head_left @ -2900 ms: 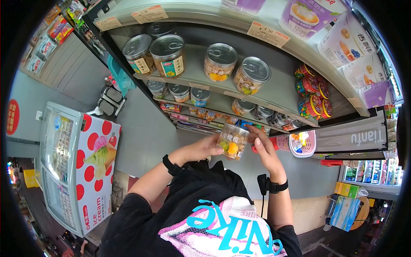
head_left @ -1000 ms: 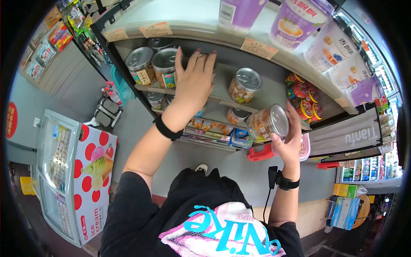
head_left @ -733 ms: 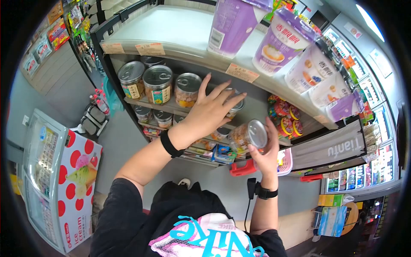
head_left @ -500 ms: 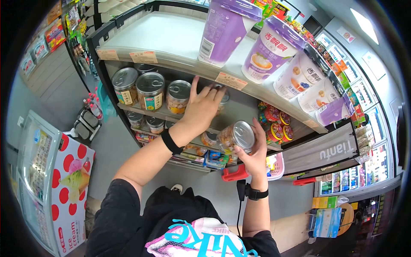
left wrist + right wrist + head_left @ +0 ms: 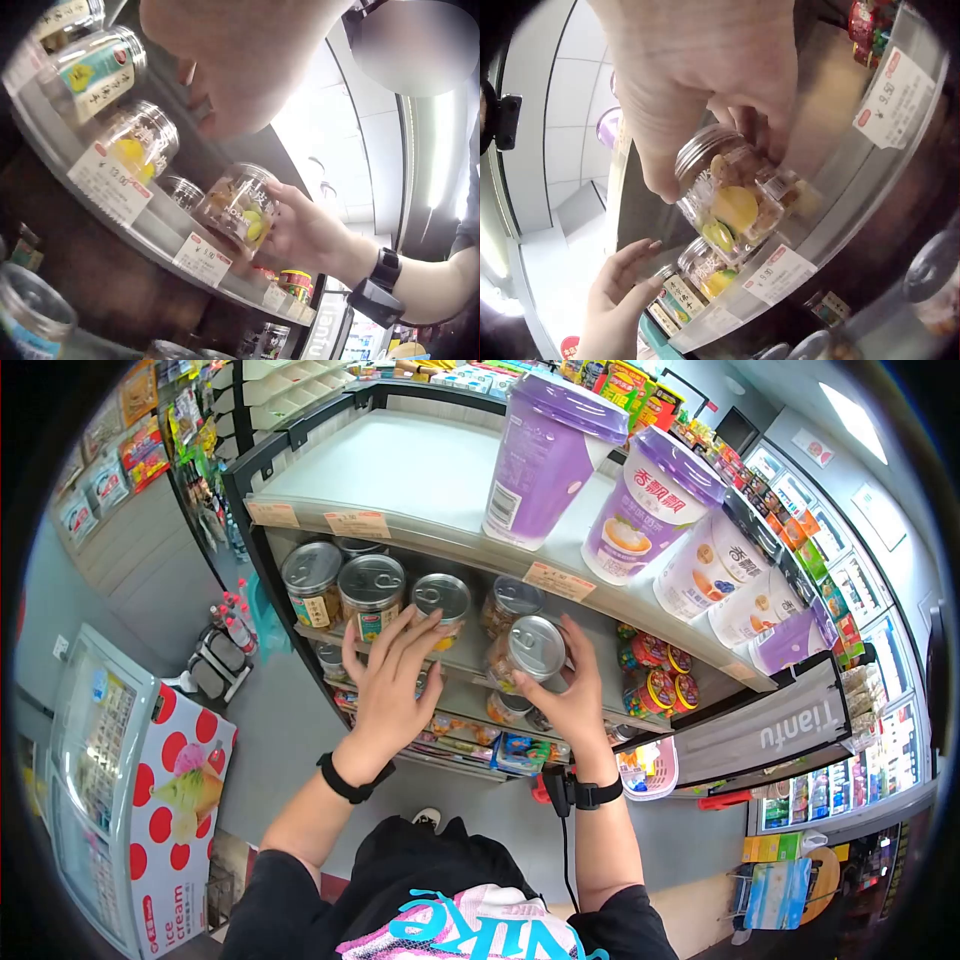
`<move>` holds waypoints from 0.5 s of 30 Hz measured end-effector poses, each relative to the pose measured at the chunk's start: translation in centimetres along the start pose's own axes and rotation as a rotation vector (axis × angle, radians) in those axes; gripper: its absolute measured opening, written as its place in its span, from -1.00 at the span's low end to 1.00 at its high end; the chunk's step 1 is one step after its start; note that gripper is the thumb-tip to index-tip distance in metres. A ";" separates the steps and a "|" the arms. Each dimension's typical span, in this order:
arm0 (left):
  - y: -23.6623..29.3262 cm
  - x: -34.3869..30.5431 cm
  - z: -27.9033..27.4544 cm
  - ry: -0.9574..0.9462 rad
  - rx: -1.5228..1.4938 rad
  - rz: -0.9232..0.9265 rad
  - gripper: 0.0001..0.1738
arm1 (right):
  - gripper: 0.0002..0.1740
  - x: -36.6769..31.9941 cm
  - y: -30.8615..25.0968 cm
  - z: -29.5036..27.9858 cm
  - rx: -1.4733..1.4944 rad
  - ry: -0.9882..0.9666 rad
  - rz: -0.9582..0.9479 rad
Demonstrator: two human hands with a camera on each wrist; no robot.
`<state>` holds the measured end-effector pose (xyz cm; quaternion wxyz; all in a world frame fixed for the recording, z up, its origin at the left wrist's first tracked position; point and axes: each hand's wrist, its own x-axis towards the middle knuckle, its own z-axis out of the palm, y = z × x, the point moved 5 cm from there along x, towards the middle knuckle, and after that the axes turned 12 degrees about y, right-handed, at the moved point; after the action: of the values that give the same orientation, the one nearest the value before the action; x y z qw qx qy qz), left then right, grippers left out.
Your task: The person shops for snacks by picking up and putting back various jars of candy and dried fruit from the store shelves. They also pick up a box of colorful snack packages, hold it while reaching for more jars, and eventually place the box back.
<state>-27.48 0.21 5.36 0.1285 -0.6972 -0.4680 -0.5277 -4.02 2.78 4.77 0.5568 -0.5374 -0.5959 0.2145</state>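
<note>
My right hand (image 5: 577, 705) grips a clear jar (image 5: 535, 647) with a silver pull-tab lid, thumb on one side and fingers on the other. In the right wrist view, yellow and green fruit pictures show on this jar (image 5: 733, 206), which is tilted close over the shelf edge. A similar jar (image 5: 513, 600) stands just behind it on the shelf. My left hand (image 5: 388, 695) is spread, palm toward the shelf, its fingertips overlapping a jar with a yellow fruit print (image 5: 442, 598). To the left stand jars with teal-and-cream labels (image 5: 371, 586).
Purple and white cups (image 5: 640, 510) stand on the shelf above, behind price tags (image 5: 560, 581). Small red-lidded tubs (image 5: 660, 690) sit at the right end. Lower shelves hold more jars and packets (image 5: 520, 752). A pink basket (image 5: 650, 768) hangs at right; an ice cream freezer (image 5: 180, 790) stands left.
My left hand has come down and left from the back of the shelf. The right hand has carried its jar from in front of the shelf up to the shelf's jar row.
</note>
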 end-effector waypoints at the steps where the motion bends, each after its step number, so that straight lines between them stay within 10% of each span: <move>1: -0.4 -0.8 -0.5 0.016 -0.005 -0.028 -0.53 | 0.07 0.2 0.0 0.3 0.003 -0.003 0.002; 15: -1.1 -7.9 -1.4 -0.058 -0.008 -0.151 -0.58 | 0.00 2.2 0.4 1.9 -0.052 0.006 -0.058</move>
<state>-29.26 -4.24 -1.19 0.0719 -0.6754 -0.5208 -0.5172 -5.08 5.45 4.84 0.5506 -0.5348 -0.6148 0.1813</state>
